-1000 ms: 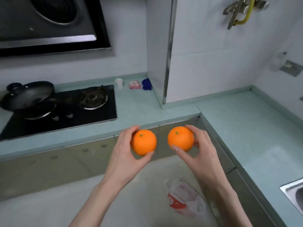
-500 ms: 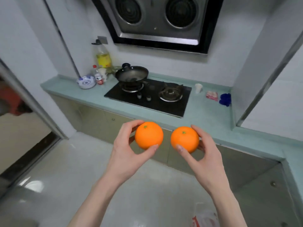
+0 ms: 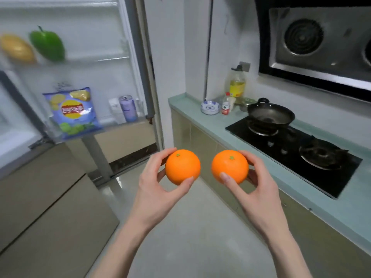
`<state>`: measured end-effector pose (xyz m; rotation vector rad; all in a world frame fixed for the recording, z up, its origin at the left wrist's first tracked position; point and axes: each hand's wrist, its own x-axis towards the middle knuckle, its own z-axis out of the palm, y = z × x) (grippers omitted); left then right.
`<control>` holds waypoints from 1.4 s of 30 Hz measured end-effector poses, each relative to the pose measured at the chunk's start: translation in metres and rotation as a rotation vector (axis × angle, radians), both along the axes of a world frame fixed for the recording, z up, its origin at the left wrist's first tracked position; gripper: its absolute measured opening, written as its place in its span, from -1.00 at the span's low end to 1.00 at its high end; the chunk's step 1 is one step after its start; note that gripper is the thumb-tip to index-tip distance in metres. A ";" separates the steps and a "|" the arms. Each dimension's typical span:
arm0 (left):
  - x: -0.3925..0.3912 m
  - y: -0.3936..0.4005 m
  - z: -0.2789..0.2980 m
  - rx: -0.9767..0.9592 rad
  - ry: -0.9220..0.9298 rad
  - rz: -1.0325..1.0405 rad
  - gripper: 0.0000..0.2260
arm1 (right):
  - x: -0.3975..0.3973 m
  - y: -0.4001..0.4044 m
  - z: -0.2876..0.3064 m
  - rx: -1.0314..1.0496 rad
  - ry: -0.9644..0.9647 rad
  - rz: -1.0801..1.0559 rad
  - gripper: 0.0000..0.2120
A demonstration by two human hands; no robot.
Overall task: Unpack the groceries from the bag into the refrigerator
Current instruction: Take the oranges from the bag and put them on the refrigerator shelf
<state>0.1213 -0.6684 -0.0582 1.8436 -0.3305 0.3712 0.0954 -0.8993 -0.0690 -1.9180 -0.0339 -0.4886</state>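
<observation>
My left hand (image 3: 158,189) grips one orange (image 3: 182,166) between thumb and fingers, and my right hand (image 3: 255,187) grips a second orange (image 3: 229,166) the same way, side by side at chest height. The open refrigerator (image 3: 112,63) fills the upper left. On its upper shelf lie a green pepper (image 3: 48,44) and a yellow fruit (image 3: 17,48). A blue chip bag (image 3: 73,112), a purple can (image 3: 128,108) and a white carton (image 3: 116,109) stand on the lower shelf. The grocery bag is out of view.
A green counter (image 3: 216,125) runs along the right with a black gas hob (image 3: 291,149), a black wok (image 3: 270,115), an oil bottle (image 3: 236,85), a small red-capped bottle (image 3: 225,106) and a patterned bowl (image 3: 209,107). A range hood (image 3: 313,39) hangs above. The refrigerator door (image 3: 16,125) stands open at left.
The view has swung left from the counter corner past the hob to the open refrigerator. The bag on the floor has left the view. Both hands still hold their oranges.
</observation>
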 end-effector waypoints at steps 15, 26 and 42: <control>0.024 0.247 0.012 -0.050 -0.085 0.395 -0.40 | 0.115 0.263 0.010 0.063 -0.091 0.349 -0.44; 0.042 0.361 0.027 -0.035 -0.085 0.625 -0.40 | 0.180 0.389 0.038 0.057 -0.107 0.586 -0.40; 0.105 0.499 0.077 0.066 -0.134 1.060 -0.39 | 0.304 0.591 0.072 0.146 -0.149 0.998 -0.41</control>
